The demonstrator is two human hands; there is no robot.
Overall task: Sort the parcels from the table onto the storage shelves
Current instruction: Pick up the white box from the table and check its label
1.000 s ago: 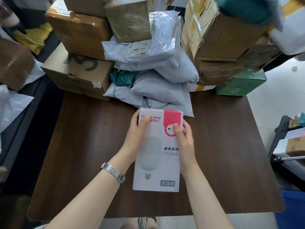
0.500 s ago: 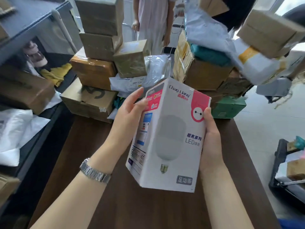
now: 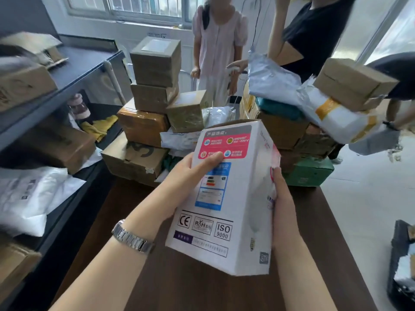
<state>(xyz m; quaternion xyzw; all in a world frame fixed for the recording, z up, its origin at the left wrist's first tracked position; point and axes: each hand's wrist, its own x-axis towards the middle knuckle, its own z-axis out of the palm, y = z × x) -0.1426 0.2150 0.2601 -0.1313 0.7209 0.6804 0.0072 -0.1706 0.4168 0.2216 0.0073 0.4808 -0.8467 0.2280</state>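
I hold a white LED bulb box (image 3: 226,207) above the brown table (image 3: 179,288), its side panel with red and blue labels and CE, RoHS and ISO marks turned to me. My left hand (image 3: 190,169) grips its left face, thumb across the panel. My right hand (image 3: 280,194) clasps its right face. Behind it stands a pile of parcels: stacked cardboard boxes (image 3: 155,86), grey mailer bags (image 3: 271,81), a green box (image 3: 310,171). The dark storage shelves (image 3: 67,72) run along the left, holding boxes and white bags.
Two people stand beyond the table, one in a pale dress (image 3: 217,52), one in a black top (image 3: 314,32) lifting a mailer bag. A cardboard box (image 3: 352,84) and taped white bag (image 3: 336,120) are at the right. A trolley (image 3: 402,265) stands right.
The bulb box has been lifted off the table and turned, so its side panel faces me instead of its front. My view has tilted up toward the shelves and people.
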